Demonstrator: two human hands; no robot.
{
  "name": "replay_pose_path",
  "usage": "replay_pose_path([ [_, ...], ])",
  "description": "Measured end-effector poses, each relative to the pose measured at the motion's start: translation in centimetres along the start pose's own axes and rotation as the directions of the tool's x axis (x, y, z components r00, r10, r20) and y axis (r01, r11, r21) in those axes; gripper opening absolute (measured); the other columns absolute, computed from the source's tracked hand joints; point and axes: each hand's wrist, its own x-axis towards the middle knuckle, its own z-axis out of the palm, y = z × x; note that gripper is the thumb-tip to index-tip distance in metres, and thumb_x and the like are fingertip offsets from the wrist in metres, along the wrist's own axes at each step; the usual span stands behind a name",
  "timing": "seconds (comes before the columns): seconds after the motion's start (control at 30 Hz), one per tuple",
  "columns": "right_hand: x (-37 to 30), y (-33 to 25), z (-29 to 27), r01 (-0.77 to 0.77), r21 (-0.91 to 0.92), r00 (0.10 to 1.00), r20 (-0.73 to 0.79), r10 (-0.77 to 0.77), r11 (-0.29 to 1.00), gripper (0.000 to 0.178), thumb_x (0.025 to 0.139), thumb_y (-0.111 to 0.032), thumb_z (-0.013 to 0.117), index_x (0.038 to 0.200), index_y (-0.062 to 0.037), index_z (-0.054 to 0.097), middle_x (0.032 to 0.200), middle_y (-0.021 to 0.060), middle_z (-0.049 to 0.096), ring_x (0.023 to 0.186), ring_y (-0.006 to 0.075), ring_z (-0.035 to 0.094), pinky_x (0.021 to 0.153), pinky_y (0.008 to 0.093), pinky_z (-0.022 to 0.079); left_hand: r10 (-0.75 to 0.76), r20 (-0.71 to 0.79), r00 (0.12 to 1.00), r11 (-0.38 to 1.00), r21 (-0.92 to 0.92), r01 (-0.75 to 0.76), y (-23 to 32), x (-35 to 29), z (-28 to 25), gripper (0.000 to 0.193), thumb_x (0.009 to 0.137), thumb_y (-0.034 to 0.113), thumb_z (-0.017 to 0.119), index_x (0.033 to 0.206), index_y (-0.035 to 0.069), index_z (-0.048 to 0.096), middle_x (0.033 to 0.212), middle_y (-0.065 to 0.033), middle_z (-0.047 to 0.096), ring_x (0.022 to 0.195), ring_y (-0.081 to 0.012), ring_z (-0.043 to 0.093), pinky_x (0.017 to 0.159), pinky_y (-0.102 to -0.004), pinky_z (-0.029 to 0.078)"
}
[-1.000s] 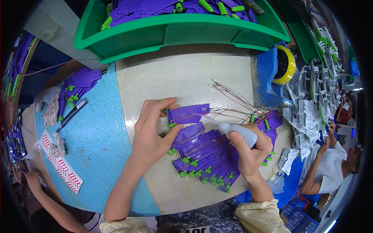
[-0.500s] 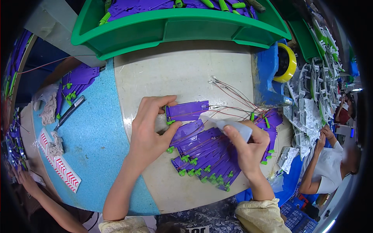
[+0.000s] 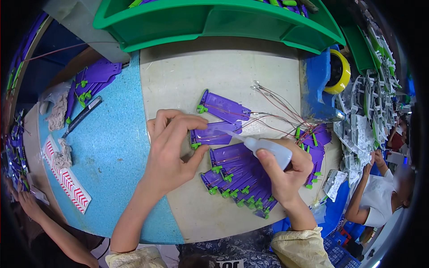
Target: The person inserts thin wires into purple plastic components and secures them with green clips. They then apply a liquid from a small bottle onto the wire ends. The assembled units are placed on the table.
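My left hand (image 3: 172, 149) is at the left end of a flat purple plastic piece (image 3: 223, 134), its index finger and thumb closed about that end, beside a small green clip. My right hand (image 3: 288, 172) grips a translucent white squeeze bottle (image 3: 276, 152), its thin nozzle pointing left over the same piece. Just beyond lies another purple piece (image 3: 225, 106), with thin wires running to its right end. Nearer me, several more purple pieces with green clips (image 3: 250, 172) overlap in a fan, partly hidden by my right hand.
A green bin (image 3: 232, 24) spans the far side. At the right stand a blue tape holder (image 3: 315, 85) with a yellow tape roll (image 3: 343, 73) and piled white parts (image 3: 357, 129). Wires (image 3: 283, 107) trail to more purple pieces. A black-handled tool (image 3: 82, 117) lies left. Other people work at both sides.
The purple piece formerly at my left fingers now lies farther away, released. My left hand is on the following piece, now apart from the fan, and the bottle's nozzle has come over it.
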Motion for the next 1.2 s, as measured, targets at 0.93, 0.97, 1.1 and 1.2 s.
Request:
replay_pose_path([
  [0.93, -0.7, -0.4, -0.2, -0.115, -0.057, 0.992, -0.066, 0.111, 0.992, 0.015, 0.083, -0.008, 0.082, 0.090, 0.0038, 0.076, 0.073, 0.0074, 0.072, 0.060, 0.0085, 0.062, 0.054, 0.0247, 0.046, 0.066, -0.027, 0.997, 0.991, 0.120, -0.062, 0.4, -0.8, 0.3, 0.031, 0.066, 0.007, 0.084, 0.089, 0.011, 0.063, 0.107, -0.0019, 0.072, 0.101, -0.0268, 0.055, 0.091, -0.0412, 0.032],
  [0.97, -0.7, -0.4, -0.4, -0.127, -0.076, 0.990, -0.070, 0.122, 0.989, 0.015, 0.083, -0.008, 0.082, 0.090, 0.0038, 0.076, 0.073, 0.0077, 0.072, 0.060, 0.0088, 0.062, 0.054, 0.0248, 0.046, 0.066, -0.035, 0.997, 0.992, 0.114, -0.062, 0.3, -0.9, 0.3, 0.032, 0.066, 0.007, 0.084, 0.089, 0.010, 0.063, 0.107, -0.0019, 0.072, 0.101, -0.0269, 0.055, 0.091, -0.0410, 0.032],
  [1.1, -1.7, -0.5, -1.3, -0.087, -0.014, 0.995, -0.044, 0.086, 0.996, 0.015, 0.083, -0.008, 0.082, 0.091, 0.0033, 0.077, 0.073, 0.0084, 0.073, 0.060, 0.0096, 0.063, 0.053, 0.0249, 0.046, 0.069, -0.043, 0.997, 0.993, 0.101, -0.064, 0.3, -0.8, 0.4, 0.035, 0.064, 0.007, 0.085, 0.093, 0.011, 0.066, 0.106, -0.0019, 0.072, 0.101, -0.0268, 0.054, 0.091, -0.0401, 0.032],
  [1.2, -2.0, -0.8, -1.7, -0.197, -0.060, 0.980, -0.038, 0.195, 0.979, 0.015, 0.083, -0.009, 0.082, 0.089, 0.0035, 0.076, 0.071, 0.0053, 0.071, 0.060, 0.0078, 0.061, 0.053, 0.0235, 0.043, 0.069, -0.072, 0.995, 0.994, 0.084, -0.063, 0.1, -0.9, 0.5, 0.036, 0.065, 0.010, 0.086, 0.096, 0.011, 0.067, 0.105, -0.0013, 0.072, 0.101, -0.0265, 0.054, 0.092, -0.0414, 0.032],
])
